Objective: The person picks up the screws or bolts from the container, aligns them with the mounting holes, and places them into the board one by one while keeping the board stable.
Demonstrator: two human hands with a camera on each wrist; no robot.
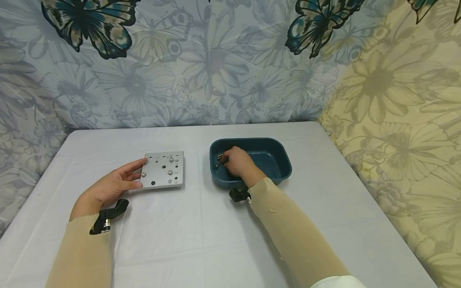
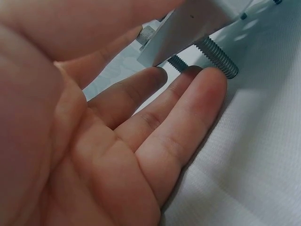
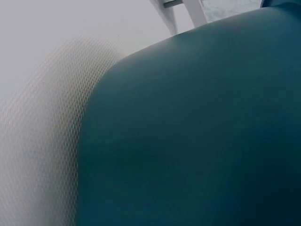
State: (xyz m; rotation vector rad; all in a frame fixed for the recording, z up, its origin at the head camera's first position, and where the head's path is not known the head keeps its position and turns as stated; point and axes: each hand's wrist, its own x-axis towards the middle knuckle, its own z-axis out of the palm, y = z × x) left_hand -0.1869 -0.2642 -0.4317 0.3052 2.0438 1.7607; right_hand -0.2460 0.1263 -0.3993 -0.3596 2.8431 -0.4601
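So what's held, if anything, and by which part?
The left hand holds the metal plate by its left edge; whether the right hand holds anything is unclear.

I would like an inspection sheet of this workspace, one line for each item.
Surface: white cloth, slightly creased.
Job's things: metal plate with screws, threaded shafts showing beneath; dark teal tray with small metal pieces inside.
Clutter: nothing seen.
Hands: left hand holds the plate's left side; right hand reaches into the tray, near the metal pieces, grip unclear.
Cables: nothing seen.
Surroundings: butterfly and flower printed fabric behind and beside.
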